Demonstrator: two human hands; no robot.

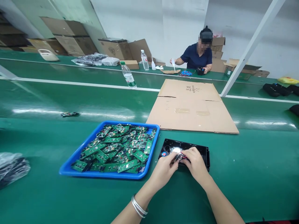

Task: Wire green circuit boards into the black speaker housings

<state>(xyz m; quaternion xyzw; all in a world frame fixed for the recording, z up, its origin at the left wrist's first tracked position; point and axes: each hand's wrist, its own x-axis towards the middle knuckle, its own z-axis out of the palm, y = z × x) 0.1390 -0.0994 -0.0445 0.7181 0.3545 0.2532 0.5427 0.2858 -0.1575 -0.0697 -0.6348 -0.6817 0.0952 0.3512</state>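
A black plastic housing lies open on the green bench, with a round silvery part, probably a speaker, and a small blue part inside. Over its near side, my left hand is closed, pinching a small dark circuit board seen nearly edge-on. My right hand is closed too, its thumb and fingertips meeting on thin red wires beside the board. The fingers partly cover both the board and the wire ends. To the left stands a blue tray heaped with green circuit boards.
A flat cardboard sheet lies beyond the housing. A water bottle stands by the white rail. One loose board and a plastic-wrapped bundle are at left. Across the bench, a co-worker holds a white squeeze bottle.
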